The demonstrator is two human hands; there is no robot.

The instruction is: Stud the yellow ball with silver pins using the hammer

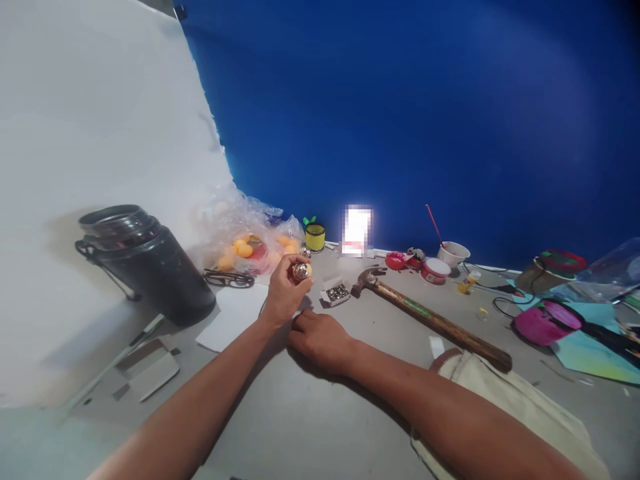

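Observation:
My left hand [286,292] is closed around a small orange ball [302,271], one side of which is covered with shiny silver studs that look like thumbtack heads. Just below it, my right hand [323,341] rests low over the table with its fingers curled in; whatever they may pinch is hidden. To the right of the ball sits a small open box [336,293] full of shiny metal pieces. Another silver-studded ball [306,253] shows partly behind my left hand.
A claw hammer [430,317] lies to the right, its handle end by a cream cloth bag [520,400]. Orange balls [243,248] lie in clear plastic bags, near black glasses [230,279]. A large dark flask [147,263] stands left. A white cup [453,253] stands at the back.

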